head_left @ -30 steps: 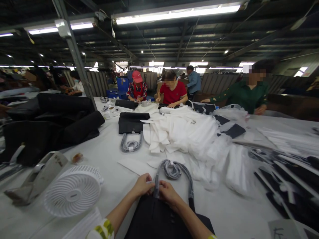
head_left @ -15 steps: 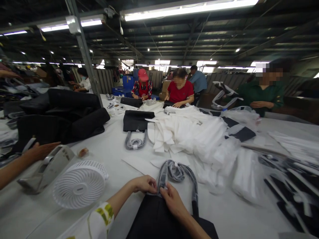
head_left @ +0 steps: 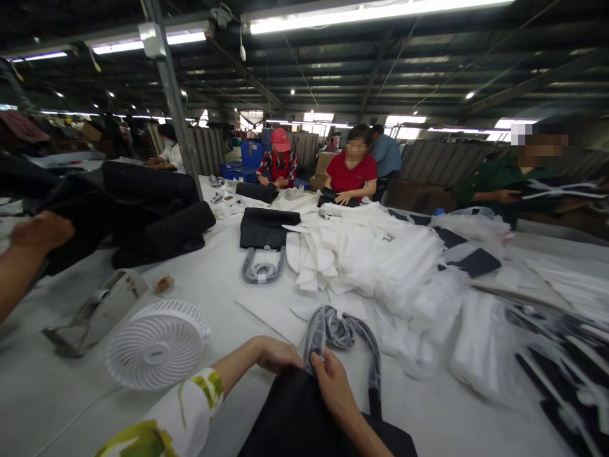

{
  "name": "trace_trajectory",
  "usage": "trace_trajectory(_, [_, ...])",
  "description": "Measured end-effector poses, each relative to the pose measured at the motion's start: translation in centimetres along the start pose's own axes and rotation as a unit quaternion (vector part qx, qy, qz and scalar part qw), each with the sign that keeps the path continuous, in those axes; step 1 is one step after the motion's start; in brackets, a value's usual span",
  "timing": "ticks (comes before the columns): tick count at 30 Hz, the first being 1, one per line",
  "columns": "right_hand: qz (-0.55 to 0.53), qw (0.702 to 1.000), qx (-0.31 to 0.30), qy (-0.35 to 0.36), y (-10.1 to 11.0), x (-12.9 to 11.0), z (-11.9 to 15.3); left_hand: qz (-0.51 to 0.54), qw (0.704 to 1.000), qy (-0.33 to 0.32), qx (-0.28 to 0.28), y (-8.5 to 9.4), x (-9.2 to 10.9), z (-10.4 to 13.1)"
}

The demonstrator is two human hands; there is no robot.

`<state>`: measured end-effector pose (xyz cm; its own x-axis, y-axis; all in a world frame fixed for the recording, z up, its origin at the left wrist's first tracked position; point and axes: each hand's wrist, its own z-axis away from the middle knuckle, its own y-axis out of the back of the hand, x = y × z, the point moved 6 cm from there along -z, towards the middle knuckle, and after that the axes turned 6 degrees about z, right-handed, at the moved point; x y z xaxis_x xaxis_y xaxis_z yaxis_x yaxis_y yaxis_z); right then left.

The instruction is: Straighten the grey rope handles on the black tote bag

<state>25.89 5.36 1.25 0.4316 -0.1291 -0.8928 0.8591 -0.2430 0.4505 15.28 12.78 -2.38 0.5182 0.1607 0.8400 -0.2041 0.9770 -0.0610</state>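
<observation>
On the left of the desk (head_left: 228,285) lies a small white fan (head_left: 157,344), with a co-worker's arm (head_left: 21,254) reaching in beyond it. Nearer the wearer, the left hand (head_left: 276,354) is curled at the top edge of a black bag (head_left: 304,419), its grip closed on the base of the wrapped handle (head_left: 340,330), though the fingertips are hidden. The right hand (head_left: 335,384) pinches the same strap between thumb and fingers. The step in hand looks like working on the handle's wrapping where it meets the bag; the next move likely calls for a steady hold by one hand while the other pulls. White packing sheets (head_left: 375,254) are piled to the right.
</observation>
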Motion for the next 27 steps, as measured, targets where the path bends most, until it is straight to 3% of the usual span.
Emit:
trace_trajectory(6, [0.105, 0.994, 0.017, -0.032, -0.5, 1.5, -0.4, -0.091, 0.977, -0.087, 0.171, -0.7, -0.3, 1.4])
trace_trajectory(12, [0.24, 0.969, -0.035, -0.049, -3.0, 2.4, -0.5, -0.247, 0.896, -0.087, 0.357, -2.1, -2.3, 1.9])
trace_trajectory(15, [0.254, 0.964, -0.076, -0.038, -2.3, 1.2, -0.4, -0.279, 0.867, -0.087, 0.403, -2.4, -3.3, 1.6])
trace_trajectory(17, [0.254, 0.963, -0.087, -0.027, 0.0, -0.3, 0.4, -0.282, 0.859, -0.098, 0.417, -2.4, -3.6, 1.4])
trace_trajectory(19, [0.258, 0.963, -0.078, -0.028, 3.6, -1.9, 2.0, -0.271, 0.854, -0.111, 0.43, -2.2, -3.6, 1.5])
trace_trajectory(22, [0.232, 0.969, -0.065, -0.056, 9.9, -3.1, 6.9, -0.23, 0.855, -0.136, 0.444, -1.8, -3.1, 2.4])
trace_trajectory(25, [0.063, 0.977, -0.06, -0.195, 14.9, -0.3, 14.7, -0.171, 0.861, -0.162, 0.451, -1.3, -2.5, 5.3])
trace_trajectory(27, [-0.056, 0.951, -0.009, -0.304, 17.1, 3.5, 20.5, -0.124, 0.865, -0.161, 0.459, -1.2, -3.0, 8.8])
